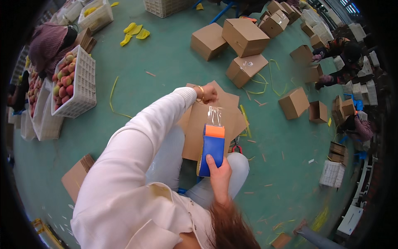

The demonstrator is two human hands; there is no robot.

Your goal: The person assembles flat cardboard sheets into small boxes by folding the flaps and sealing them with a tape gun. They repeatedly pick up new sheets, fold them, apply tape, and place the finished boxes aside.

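Observation:
A cardboard box [191, 139] with its flaps spread stands between my knees. My right hand [219, 172] is wrapped round a blue and orange tape dispenser [212, 151], held above the cardboard with the thumb on its blue side. A strip of clear tape [214, 115] stretches from the dispenser's orange end to the cardboard near my left hand. That left hand [208, 94] is closed at the far side of the box, against the flaps; its fingertips are hidden. Beside my right knee shows a red-handled tool [236, 148], mostly covered by the cardboard.
Several closed cartons [245, 37] are piled ahead to the right, near another carton [294, 102]. A white crate [85, 89] of apples stands at the left. Yellow strapping [111, 99] and yellow gloves [133, 30] lie on the green floor. People work at both sides.

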